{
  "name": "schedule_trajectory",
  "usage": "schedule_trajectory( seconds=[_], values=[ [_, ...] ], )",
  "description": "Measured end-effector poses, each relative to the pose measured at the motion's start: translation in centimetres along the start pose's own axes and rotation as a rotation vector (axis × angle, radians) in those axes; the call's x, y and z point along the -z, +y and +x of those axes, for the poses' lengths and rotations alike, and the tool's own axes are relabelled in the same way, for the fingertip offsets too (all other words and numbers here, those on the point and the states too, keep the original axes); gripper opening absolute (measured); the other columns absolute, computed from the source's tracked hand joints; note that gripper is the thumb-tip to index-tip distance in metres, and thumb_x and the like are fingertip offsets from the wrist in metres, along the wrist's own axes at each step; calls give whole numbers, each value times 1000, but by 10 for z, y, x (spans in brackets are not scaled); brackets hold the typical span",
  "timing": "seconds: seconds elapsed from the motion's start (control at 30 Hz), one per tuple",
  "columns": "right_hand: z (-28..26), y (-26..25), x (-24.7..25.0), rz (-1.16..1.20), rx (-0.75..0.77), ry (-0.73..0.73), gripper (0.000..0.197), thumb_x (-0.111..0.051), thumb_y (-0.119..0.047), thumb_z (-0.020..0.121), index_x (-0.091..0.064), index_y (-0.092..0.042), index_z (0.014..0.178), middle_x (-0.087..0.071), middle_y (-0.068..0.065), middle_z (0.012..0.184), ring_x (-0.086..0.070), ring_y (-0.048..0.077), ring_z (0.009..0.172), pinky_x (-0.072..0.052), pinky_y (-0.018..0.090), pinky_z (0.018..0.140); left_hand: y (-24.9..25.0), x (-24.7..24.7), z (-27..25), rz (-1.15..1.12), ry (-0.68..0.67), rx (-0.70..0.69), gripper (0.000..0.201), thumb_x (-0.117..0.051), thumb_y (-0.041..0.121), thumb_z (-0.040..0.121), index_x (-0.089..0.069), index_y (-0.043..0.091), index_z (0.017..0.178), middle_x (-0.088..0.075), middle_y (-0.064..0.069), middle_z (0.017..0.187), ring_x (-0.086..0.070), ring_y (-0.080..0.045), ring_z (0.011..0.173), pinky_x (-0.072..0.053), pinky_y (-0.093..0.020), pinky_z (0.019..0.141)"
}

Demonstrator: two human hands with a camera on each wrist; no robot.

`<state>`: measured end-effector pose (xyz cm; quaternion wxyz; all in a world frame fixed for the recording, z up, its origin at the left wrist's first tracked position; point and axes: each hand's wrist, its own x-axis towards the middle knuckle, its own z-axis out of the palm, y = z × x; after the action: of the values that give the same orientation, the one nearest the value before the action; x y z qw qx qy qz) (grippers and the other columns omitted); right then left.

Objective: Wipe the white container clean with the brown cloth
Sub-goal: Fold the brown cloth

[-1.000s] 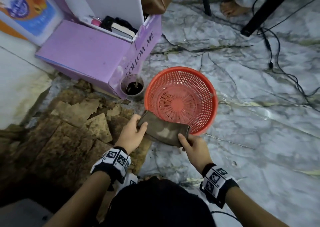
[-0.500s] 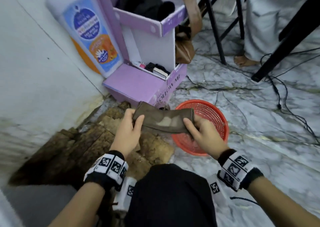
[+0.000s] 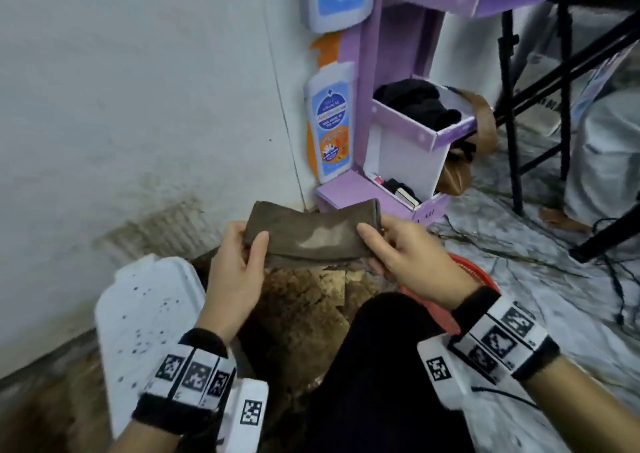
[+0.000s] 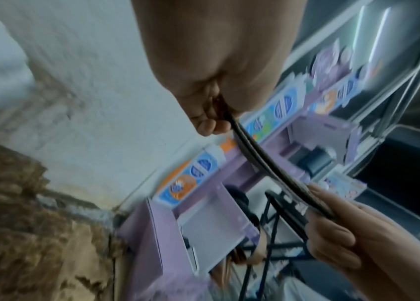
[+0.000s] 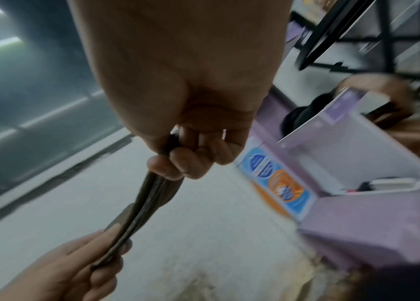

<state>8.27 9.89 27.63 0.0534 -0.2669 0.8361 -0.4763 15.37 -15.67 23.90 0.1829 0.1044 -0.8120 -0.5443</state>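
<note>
The folded brown cloth [image 3: 311, 233] is stretched flat between both hands at chest height, a pale patch on its top face. My left hand [image 3: 239, 255] pinches its left end, thumb on top. My right hand [image 3: 391, 245] pinches the right end the same way. Seen edge-on, the brown cloth [image 4: 268, 163] runs between the two hands in the left wrist view, and the brown cloth [image 5: 149, 201] does so in the right wrist view too. The white container [image 3: 145, 321], a foam box speckled with dark spots, lies on the floor at lower left, under my left forearm.
A red basket [image 3: 467, 269] sits on the marble floor behind my right wrist. A purple cardboard stand [image 3: 408, 141] with dark items rises ahead by the white wall [image 3: 138, 106]. Broken brown floor patches [image 3: 304, 300] lie below the cloth. Black stand legs [image 3: 512, 123] and cables are at right.
Both hands lifted the cloth up off the red basket and toward the wall. The view swung left and up, bringing the white container into sight at lower left.
</note>
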Motion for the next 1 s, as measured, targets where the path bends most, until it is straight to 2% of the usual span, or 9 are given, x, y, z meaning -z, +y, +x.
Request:
schedule_trajectory(
  seconds=[0.1,0.23,0.33,0.53,0.63,0.77,0.87,0.93,1.0],
  values=[
    [8,-30,-33,-18,47,-68,32,-47,-37,106,-59,-10,95,-62,-2,53,-54,7,44,-40,22,54,8,44,-25,-1,86,7,5,-50,35,106,-52,30,108,-67,1,93,-64,-14,75,-52,-33,64],
    [19,-59,-78,32,66,-146,33,-49,-40,104,-61,-12,93,-64,-2,55,-56,6,45,-40,23,52,5,96,-56,56,205,32,9,-49,35,107,-51,26,104,-61,-3,78,-58,-17,66,-47,-41,60],
    [16,-80,-104,37,115,-162,25,-53,-33,104,-64,-17,88,-66,-4,58,-62,1,50,-43,18,53,-2,122,-80,38,275,75,9,-49,36,107,-52,27,106,-66,-3,88,-66,-25,79,-53,-52,70],
    [1,-85,-158,73,68,-235,24,-56,-33,102,-72,-15,96,-76,-7,74,-73,2,67,-50,22,60,-21,152,-115,94,360,121,9,-55,31,105,-60,25,110,-72,5,104,-70,-18,95,-57,-52,87],
    [-6,-77,-180,59,42,-258,21,-58,-32,101,-74,-19,100,-77,-13,80,-73,-1,72,-51,19,64,-40,161,-123,162,359,139,9,-57,31,104,-59,23,109,-72,6,100,-70,-18,91,-58,-50,82],
    [-20,-62,-201,80,-15,-292,20,-61,-29,100,-75,-16,106,-78,-10,92,-74,3,84,-57,24,78,-61,165,-128,267,373,137,15,-60,27,103,-52,33,91,-67,8,84,-64,-4,75,-50,-23,64],
    [-30,-45,-215,49,-65,-278,22,-63,-34,98,-76,-17,102,-78,-10,91,-72,4,92,-54,23,78,-79,163,-125,266,332,167,10,-61,26,103,-56,26,93,-69,5,85,-65,-9,76,-52,-29,65],
    [-37,-36,-224,35,-96,-262,25,-64,-38,96,-76,-17,94,-78,-10,85,-72,4,86,-58,33,81,-89,161,-121,259,299,172,7,-61,25,102,-59,20,98,-71,3,89,-67,-13,79,-53,-31,68],
    [-42,-27,-232,-24,-114,-232,31,-64,-44,94,-72,-16,83,-76,-8,77,-71,4,78,-58,41,77,-97,158,-114,273,249,153,6,-60,25,103,-59,19,100,-71,4,90,-65,-9,76,-51,-24,65]
  ],
)
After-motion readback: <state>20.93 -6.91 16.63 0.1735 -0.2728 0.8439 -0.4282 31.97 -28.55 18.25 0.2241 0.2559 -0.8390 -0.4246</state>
